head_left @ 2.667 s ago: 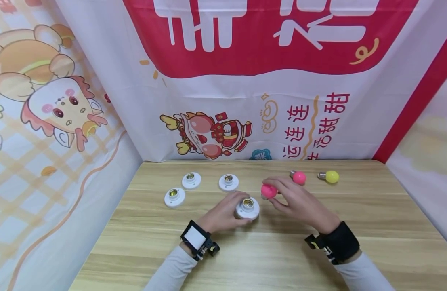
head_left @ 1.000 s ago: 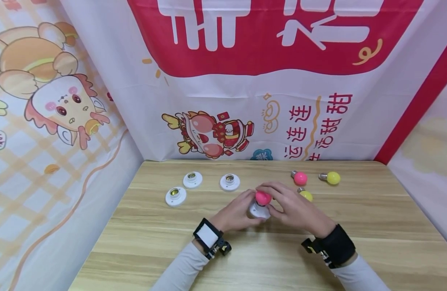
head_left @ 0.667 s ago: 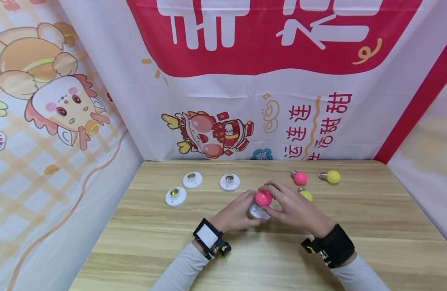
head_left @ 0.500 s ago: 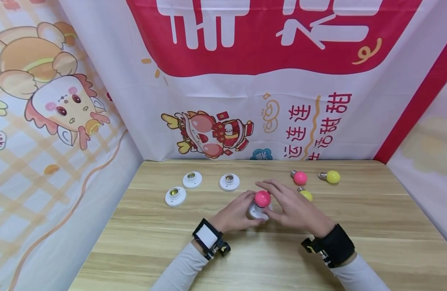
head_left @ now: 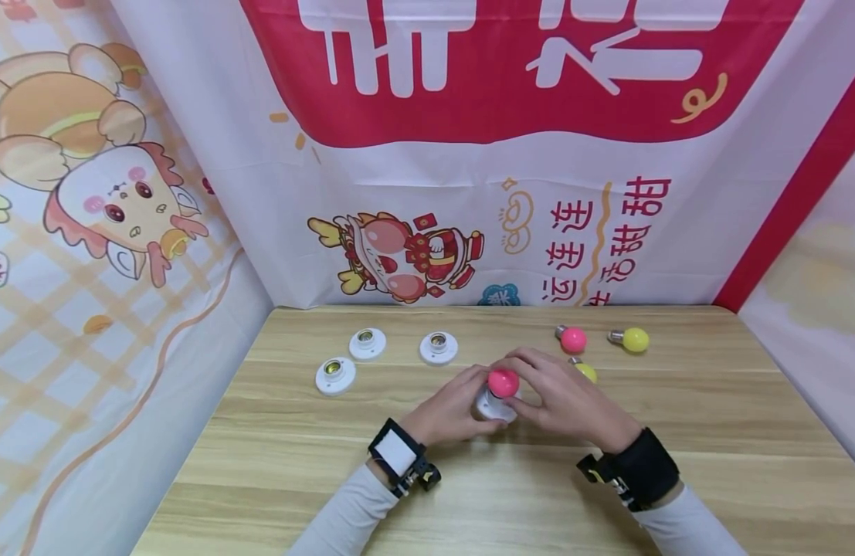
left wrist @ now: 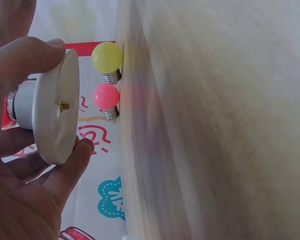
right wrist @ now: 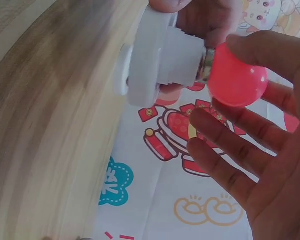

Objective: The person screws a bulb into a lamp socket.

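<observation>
My left hand (head_left: 449, 408) grips the rim of a round white lamp socket (left wrist: 57, 105) between thumb and fingers. Its underside, with a small brass screw, faces the left wrist camera, so the socket is held off the table. A pink light bulb (right wrist: 238, 77) stands at the socket's mouth, part of its metal screw base showing in the right wrist view. Around the pink globe my right hand (head_left: 569, 401) pinches with thumb and forefinger; its other fingers are spread below. How deep the threads sit is hidden.
Three more white sockets, at far left (head_left: 335, 376), back left (head_left: 368, 344) and centre (head_left: 439, 347), stand on the wooden table (head_left: 295, 479). Another pink bulb (head_left: 574, 340) and a yellow bulb (head_left: 635, 340) lie at back right. A second yellow bulb (head_left: 587, 372) is partly behind my right hand.
The pink bulb, apart from the socket at first, now sits at its mouth. The socket has shifted right. My right fingers loosened half a second ago and now hold the globe again.
</observation>
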Motion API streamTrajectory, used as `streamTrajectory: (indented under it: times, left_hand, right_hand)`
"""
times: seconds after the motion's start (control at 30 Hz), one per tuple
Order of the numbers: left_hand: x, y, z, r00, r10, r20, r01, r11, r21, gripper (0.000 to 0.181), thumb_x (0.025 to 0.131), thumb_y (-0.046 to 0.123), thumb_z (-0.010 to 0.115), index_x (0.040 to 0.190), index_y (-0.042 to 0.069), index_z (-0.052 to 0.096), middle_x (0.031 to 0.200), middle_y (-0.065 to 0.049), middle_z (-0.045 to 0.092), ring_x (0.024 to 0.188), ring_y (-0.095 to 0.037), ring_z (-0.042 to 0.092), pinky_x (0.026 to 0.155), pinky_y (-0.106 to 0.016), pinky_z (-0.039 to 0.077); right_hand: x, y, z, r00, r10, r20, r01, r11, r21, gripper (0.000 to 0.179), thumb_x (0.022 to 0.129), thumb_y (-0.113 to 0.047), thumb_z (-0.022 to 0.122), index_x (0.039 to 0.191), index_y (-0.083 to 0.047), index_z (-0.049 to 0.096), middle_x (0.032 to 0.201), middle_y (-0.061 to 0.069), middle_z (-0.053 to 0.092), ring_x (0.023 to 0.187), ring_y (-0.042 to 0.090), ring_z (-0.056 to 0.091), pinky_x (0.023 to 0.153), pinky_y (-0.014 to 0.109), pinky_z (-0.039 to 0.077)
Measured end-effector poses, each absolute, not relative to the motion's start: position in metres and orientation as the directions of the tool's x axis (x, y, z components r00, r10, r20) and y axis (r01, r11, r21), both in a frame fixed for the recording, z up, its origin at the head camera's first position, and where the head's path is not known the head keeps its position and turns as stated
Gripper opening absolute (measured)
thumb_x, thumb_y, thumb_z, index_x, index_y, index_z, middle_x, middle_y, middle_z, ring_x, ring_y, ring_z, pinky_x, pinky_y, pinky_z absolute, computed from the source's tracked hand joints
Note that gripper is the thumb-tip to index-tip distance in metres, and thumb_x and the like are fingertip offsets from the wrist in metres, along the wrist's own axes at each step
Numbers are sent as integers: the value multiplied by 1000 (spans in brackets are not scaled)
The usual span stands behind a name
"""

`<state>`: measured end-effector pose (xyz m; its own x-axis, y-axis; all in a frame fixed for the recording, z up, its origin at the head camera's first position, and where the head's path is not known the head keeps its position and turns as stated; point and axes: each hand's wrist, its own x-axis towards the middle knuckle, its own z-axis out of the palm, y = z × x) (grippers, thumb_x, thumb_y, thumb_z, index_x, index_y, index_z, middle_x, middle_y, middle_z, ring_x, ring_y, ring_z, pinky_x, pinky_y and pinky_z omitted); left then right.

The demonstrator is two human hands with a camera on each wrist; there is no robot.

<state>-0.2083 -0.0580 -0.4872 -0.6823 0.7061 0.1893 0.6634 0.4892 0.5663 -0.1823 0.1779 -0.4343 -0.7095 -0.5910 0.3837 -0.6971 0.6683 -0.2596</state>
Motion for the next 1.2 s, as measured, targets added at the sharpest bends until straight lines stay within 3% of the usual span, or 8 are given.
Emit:
streamTrajectory:
  times: [0.13,0.27,0.37,0.57,0.67,1.07,1.2]
  left_hand:
    - [-208,-58,-488,-688,704,176,650,489,582,80,93,32,84,160,14,43,154,-6,54,138,-17,57,117,-29,50]
    - [-208,-59,-489,-696,698,167,641,500,582,82,94,35,83,162,16,41,157,-6,53,141,-19,56,119,-32,50]
    - [-208,-59,-489,-701,694,165,639,507,578,81,95,36,82,162,15,41,156,-7,53,140,-19,57,119,-33,50]
    - [-208,-58,-488,-696,700,159,639,503,582,85,95,37,82,164,16,38,159,-7,51,141,-18,56,120,-33,49]
    - [-208,-58,-489,-693,701,168,647,502,574,85,95,37,82,164,16,38,157,-6,53,139,-16,57,119,-30,49]
    - [-207,-58,-489,-693,699,180,651,498,573,79,94,34,83,159,15,44,151,-5,56,135,-15,58,116,-29,51]
    - [-208,-58,-489,-694,696,184,651,497,573,78,94,34,83,158,15,45,151,-4,56,136,-16,58,117,-29,51]
  right_hand:
    - [-183,178,-435,-718,-579,385,-686,681,-256,51,90,-38,87,134,-22,69,123,-3,70,111,13,69,98,38,63]
    - [-181,180,-436,-742,-561,367,-659,709,-250,69,90,-50,83,150,-24,59,136,2,68,120,21,69,99,47,63]
    - [-179,182,-436,-745,-557,367,-657,710,-255,75,91,-48,81,157,-26,52,146,4,65,128,25,67,100,52,63]
    - [-179,184,-435,-692,-606,393,-712,663,-232,64,87,-21,79,148,-22,62,146,4,65,133,26,63,106,53,59]
    - [-179,184,-435,-678,-616,402,-725,649,-228,55,87,-18,79,141,-17,67,141,4,67,132,25,64,108,50,59]
    - [-181,180,-437,-719,-565,405,-682,686,-254,46,91,-32,85,133,-22,70,124,-3,70,112,13,69,97,37,64]
    - [-181,180,-437,-727,-555,404,-672,696,-253,49,91,-37,85,135,-22,68,126,-1,70,111,14,70,96,38,64]
